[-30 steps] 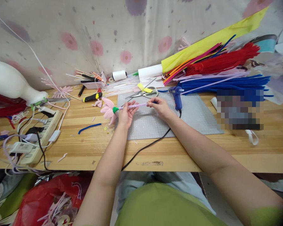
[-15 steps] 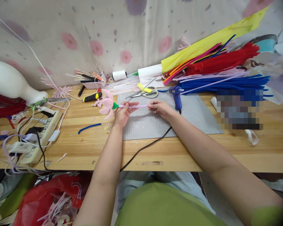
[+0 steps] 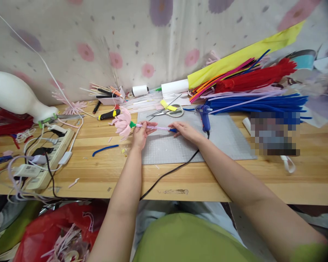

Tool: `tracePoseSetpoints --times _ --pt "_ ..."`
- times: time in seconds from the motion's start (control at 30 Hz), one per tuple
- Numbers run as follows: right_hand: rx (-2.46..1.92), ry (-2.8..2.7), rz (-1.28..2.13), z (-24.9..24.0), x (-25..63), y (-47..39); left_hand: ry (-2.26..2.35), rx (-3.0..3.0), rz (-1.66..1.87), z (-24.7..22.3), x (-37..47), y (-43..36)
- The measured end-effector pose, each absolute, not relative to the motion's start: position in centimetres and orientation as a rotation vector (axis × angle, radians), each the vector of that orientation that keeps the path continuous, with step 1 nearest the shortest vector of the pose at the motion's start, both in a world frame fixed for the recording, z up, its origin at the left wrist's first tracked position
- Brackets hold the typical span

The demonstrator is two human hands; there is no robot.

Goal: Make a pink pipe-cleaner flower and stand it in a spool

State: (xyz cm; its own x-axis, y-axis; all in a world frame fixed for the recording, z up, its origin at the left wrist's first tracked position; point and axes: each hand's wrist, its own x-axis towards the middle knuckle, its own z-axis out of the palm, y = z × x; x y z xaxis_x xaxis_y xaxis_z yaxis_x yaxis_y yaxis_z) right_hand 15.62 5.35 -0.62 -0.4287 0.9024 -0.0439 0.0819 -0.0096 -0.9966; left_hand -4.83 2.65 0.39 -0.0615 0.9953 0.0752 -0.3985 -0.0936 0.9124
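Observation:
A pink chenille-stem flower (image 3: 122, 123) with a green base (image 3: 132, 125) points left above the table. Its long lilac wrapped stem (image 3: 161, 128) runs level to the right over the cutting mat. My left hand (image 3: 140, 136) is closed around the stem just below the green base, thumb on top. At the far end, my right hand (image 3: 185, 131) pinches the stem where a short blue piece (image 3: 173, 130) shows beside the fingertips. The fingers partly cover that tip.
Behind my hands lie scissors (image 3: 176, 111) and a blue glue gun (image 3: 205, 118), its black cord (image 3: 169, 170) crossing the grey cutting mat (image 3: 224, 145). Blue chenille stems (image 3: 262, 103) are heaped at right. A yellow-black cutter (image 3: 108, 114) and a power strip (image 3: 54, 156) are at left.
The flower has turned about its stem, so its petals show differently. A blue piece now shows at my right fingertips, where only lilac stem showed before. The view has shifted slightly.

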Motion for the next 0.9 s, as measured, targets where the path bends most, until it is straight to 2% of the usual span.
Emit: tracePoseSetpoints --times 0.17,0.27,0.5,0.7,0.77,0.9 --pt "-1.251 -2.261 0.627 -0.8 14.1 4.0 0.954 0.941 1.492 -0.1 -4.2 2.5" --pt "-1.388 -2.374 0.39 -0.6 13.0 3.1 1.013 0.862 1.538 0.5 -3.7 2.7" --pt "-1.468 -2.262 0.591 -0.8 11.7 2.9 0.857 0.64 1.645 2.5 -1.2 3.0" --pt "-1.357 -2.119 0.891 -1.0 9.0 2.9 1.076 0.807 1.565 -0.4 2.0 1.4" --pt "-1.35 -2.181 0.872 -0.8 8.4 2.7 1.107 0.852 1.561 -0.9 1.2 1.5" --pt "-1.218 -2.247 0.578 -0.6 9.0 2.5 1.207 0.875 1.692 0.1 -3.7 2.7"
